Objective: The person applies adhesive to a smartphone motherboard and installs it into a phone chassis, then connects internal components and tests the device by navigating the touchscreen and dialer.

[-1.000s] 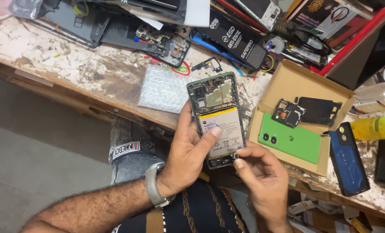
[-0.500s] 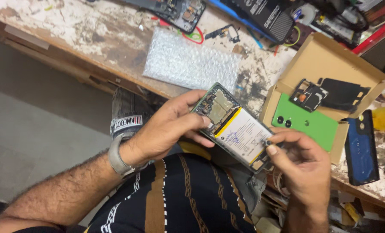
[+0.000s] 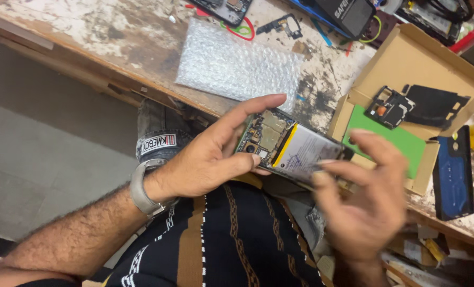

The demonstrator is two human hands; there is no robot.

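Two hands on opened phone | left hand fingers grip it | right hand blurred, I cannot tell its grip.

cardboard box just beside right hand

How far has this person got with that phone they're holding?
Done: the phone is already open, its back off, with circuit board and battery bare; a green back cover and small black parts lie in the cardboard box. In hand: the left hand grips the phone while the blurred right hand touches its lower end. Left: the phone is not yet closed up.
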